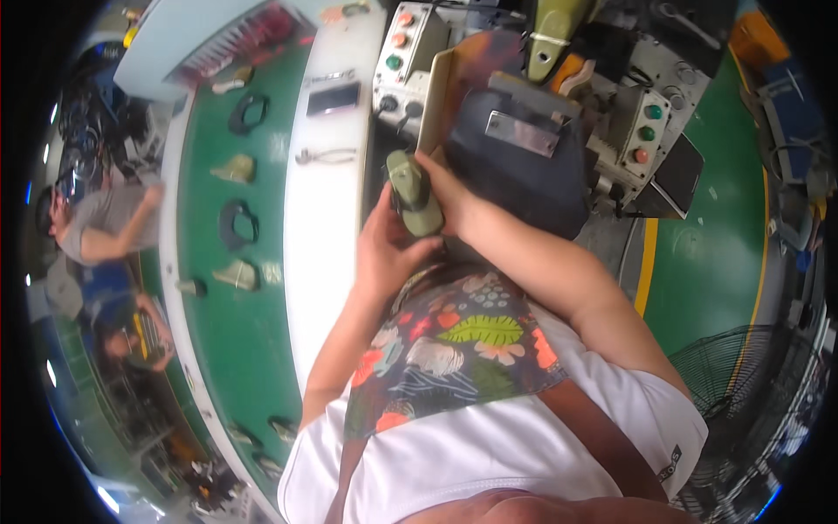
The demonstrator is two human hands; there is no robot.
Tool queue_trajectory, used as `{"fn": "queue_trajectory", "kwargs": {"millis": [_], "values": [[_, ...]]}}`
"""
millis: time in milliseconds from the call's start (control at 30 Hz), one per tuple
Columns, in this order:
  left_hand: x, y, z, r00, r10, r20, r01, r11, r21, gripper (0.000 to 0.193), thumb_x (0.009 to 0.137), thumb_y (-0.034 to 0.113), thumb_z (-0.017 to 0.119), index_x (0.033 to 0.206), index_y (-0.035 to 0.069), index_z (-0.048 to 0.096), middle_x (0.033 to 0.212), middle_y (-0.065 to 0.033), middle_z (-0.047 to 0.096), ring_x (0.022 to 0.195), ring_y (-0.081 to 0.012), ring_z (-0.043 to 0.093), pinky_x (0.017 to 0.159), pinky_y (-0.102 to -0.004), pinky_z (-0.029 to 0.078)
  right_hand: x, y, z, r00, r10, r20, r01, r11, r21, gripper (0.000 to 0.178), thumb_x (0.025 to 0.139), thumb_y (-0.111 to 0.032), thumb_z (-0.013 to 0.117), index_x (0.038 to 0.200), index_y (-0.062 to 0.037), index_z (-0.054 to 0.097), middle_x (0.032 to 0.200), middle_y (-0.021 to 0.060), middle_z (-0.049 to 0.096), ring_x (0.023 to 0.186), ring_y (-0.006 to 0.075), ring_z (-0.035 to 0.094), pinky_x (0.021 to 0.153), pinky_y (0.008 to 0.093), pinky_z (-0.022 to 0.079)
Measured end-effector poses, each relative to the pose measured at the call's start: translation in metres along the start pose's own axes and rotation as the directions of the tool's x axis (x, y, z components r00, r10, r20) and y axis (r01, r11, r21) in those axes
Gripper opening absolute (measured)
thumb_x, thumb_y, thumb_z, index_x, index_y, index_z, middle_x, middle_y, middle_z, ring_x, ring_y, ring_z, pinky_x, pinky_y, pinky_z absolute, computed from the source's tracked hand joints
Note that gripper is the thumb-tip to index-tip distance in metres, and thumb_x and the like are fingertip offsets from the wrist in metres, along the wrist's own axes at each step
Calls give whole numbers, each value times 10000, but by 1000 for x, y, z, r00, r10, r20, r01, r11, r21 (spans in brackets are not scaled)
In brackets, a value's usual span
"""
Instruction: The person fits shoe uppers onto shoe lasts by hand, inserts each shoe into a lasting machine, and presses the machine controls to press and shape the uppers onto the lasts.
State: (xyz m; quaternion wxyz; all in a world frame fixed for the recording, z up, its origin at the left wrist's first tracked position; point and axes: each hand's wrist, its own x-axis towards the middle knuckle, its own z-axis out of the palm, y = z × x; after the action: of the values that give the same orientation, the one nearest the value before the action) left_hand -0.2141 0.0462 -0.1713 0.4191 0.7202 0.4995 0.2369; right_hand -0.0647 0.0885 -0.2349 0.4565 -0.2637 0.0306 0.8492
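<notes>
In front of my apron, both hands hold an olive-green shoe upper (pixel 407 179) with a rounded, cap-like end toward me. My left hand (pixel 381 251) is closed on its left and near side, the thumb reaching across below it. From the right, my right hand (pixel 456 199) grips the other side, its fingers partly hidden behind the piece. A machine's dark padded part (pixel 515 179) with a metal plate lies just beyond my right hand.
Left of me runs a white ledge (pixel 325 227) with pliers (pixel 326 156) and a phone (pixel 333 99). Beyond it, a green belt (pixel 231 327) carries several olive and black pieces. Button boxes (pixel 403 57) flank the machine. A fan (pixel 720 371) stands right; people work far left.
</notes>
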Motion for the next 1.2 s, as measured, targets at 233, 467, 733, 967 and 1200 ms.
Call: {"fn": "queue_trajectory", "kwargs": {"millis": [233,467,733,967,1200], "values": [[-1,-31,-12,997,40,-63,-37,997,62,887,677,160,886,1439,12,458,956,-149,707,829,-218,711,754,-339,562,0,19,12,987,25,-162,-29,999,-18,461,1036,-494,386,1099,-108,630,981,66,665,884,216,652,811,404,547],[5,-56,-26,977,189,-97,-190,982,1,902,677,199,896,1443,19,455,1057,-163,683,869,-231,700,777,-339,555,24,27,23,974,-202,-107,198,979,-47,445,1027,-491,388,1088,-122,629,956,51,661,870,195,643,808,355,538],[17,-89,-52,997,77,15,-37,633,-773,761,855,304,747,1469,36,385,1280,-121,598,1123,-230,608,934,-371,510,34,48,51,574,-817,55,511,305,-803,574,987,-532,526,1148,10,621,998,94,672,961,159,637,794,316,515],[6,-129,-78,871,168,462,482,-105,-870,737,946,622,448,1431,67,448,1216,-235,613,893,-329,654,699,-385,555,38,29,63,625,-776,83,696,506,-509,562,1062,-469,347,1316,1,520,1201,97,622,1072,167,595,954,322,463],[-10,-204,-48,728,114,676,655,-403,-638,634,941,659,404,1255,145,603,1019,-113,694,744,-275,657,484,-325,488,20,46,74,712,-644,279,671,507,-542,400,1065,-175,434,1395,46,482,1325,99,583,1203,151,548,1055,302,417]]}}
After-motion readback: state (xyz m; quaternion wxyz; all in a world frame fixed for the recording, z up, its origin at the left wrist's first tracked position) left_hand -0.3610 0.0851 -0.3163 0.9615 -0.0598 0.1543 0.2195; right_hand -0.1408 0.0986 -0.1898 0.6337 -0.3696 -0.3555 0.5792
